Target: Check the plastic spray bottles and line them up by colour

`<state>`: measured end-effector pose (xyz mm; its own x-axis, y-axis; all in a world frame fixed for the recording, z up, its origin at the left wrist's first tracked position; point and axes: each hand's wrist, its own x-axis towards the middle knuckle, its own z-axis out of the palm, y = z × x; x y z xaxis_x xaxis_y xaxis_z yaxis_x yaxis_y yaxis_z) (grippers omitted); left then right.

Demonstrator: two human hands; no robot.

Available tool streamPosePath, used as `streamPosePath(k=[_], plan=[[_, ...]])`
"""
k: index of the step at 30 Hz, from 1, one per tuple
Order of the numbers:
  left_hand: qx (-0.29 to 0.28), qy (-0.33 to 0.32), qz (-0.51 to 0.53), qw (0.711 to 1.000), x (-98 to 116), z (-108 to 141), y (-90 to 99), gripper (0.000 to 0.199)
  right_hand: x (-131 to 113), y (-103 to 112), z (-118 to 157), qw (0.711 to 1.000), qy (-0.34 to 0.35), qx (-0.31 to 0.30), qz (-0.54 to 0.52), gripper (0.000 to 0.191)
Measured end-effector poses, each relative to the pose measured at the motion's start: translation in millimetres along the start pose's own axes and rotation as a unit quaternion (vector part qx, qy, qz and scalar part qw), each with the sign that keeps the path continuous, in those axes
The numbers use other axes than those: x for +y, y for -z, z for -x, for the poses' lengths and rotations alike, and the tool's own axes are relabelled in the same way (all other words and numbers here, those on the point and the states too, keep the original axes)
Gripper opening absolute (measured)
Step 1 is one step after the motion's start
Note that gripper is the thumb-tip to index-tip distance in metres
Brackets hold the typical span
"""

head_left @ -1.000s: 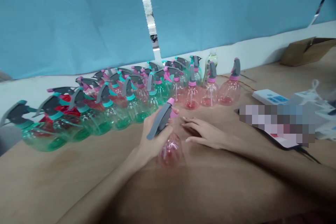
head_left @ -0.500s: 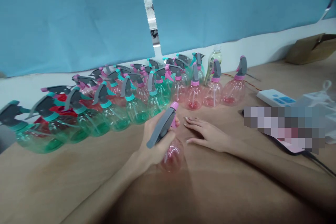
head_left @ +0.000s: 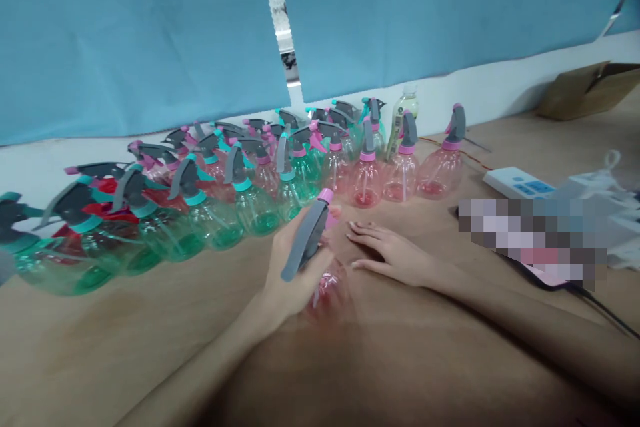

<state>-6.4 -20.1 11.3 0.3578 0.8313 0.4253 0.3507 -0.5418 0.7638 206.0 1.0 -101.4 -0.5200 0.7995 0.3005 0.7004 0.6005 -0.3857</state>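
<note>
My left hand (head_left: 297,273) is wrapped around the neck and trigger of a pink spray bottle (head_left: 331,293). The bottle has a grey spray head with a pink nozzle that points away from me; its clear pink body shows below my fingers. Just to the right, my right hand (head_left: 393,253) lies flat on the brown table (head_left: 400,360), fingers stretched out and holding nothing. Beyond my hands stand green spray bottles (head_left: 257,210) in a slanting row on the left, and pink spray bottles (head_left: 365,183) behind the right hand.
A drink bottle (head_left: 406,110) with a label stands at the back. To the right lie a white box with blue buttons (head_left: 520,183), a phone with a cable (head_left: 555,275) and clear plastic bags (head_left: 595,187). A cardboard box (head_left: 580,90) sits far right, before a blue curtain (head_left: 400,13).
The whole view has shifted slightly, so things appear a little further left. My left hand keeps its grip on the pink spray bottle, and my right hand stays flat on the table.
</note>
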Motion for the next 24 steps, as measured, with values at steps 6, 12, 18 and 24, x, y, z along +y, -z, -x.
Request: streamPosePath(k=[6,12,18,24], plan=[[0.014,0.013,-0.015,1.000,-6.5,1.6,-2.4,0.022,-0.8,0.2,-0.4,1.000,-0.003,-0.001,0.003,0.064],[0.005,0.021,0.003,1.000,-2.9,0.1,-2.0,0.032,0.3,0.2,-0.8,1.000,0.003,0.004,0.008,0.061],[0.000,0.011,0.017,1.000,-2.6,-1.4,-2.4,0.037,0.5,0.6,-0.7,1.000,0.001,0.000,0.010,0.061],[0.003,0.007,0.006,1.000,-6.6,-0.4,-2.5,0.036,1.4,0.8,-1.4,1.000,-0.001,-0.008,0.008,0.062]])
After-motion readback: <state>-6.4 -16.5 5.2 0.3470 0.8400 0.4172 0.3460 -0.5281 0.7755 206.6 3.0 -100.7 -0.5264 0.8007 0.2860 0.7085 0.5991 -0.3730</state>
